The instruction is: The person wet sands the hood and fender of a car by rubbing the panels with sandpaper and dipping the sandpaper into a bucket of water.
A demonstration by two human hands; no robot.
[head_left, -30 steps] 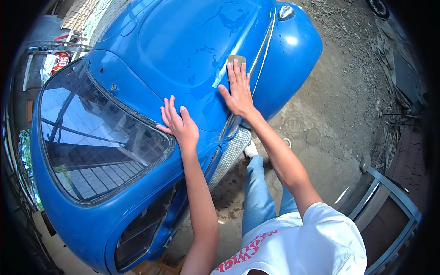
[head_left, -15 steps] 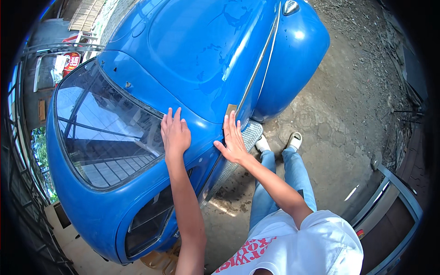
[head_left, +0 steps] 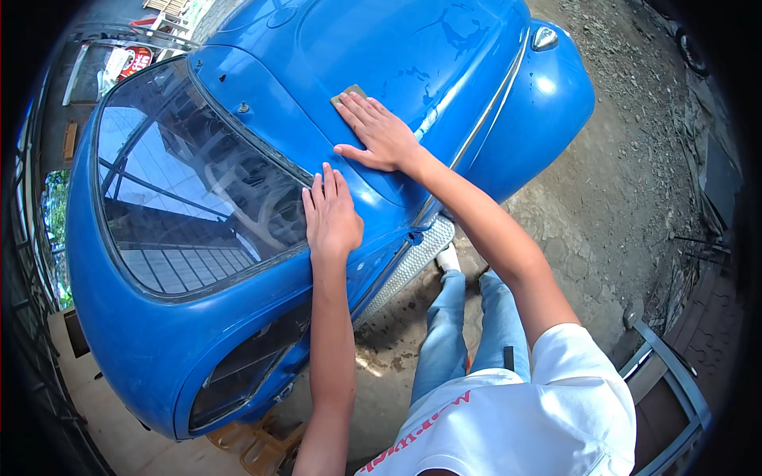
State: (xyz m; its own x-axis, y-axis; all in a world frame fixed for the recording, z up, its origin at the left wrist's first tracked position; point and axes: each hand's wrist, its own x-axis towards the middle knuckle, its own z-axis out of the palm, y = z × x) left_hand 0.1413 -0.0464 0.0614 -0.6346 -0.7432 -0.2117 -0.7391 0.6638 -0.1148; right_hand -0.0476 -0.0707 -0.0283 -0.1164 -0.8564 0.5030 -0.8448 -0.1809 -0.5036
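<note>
Pad (head_left: 348, 90) | on hood (head_left: 381, 47) undr R hand (head_left: 379, 138) | L hand (head_left: 333, 220) nr windshld (head_left: 194, 182)

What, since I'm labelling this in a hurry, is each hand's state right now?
Left hand: open, resting on the blue car beside the windshield, nothing visibly held.
Right hand: open, flat, partly covering a tan pad on the hood.

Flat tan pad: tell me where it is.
In the head view's upper middle, the flat tan pad lies on the glossy blue car hood, partly under the right hand.
</note>
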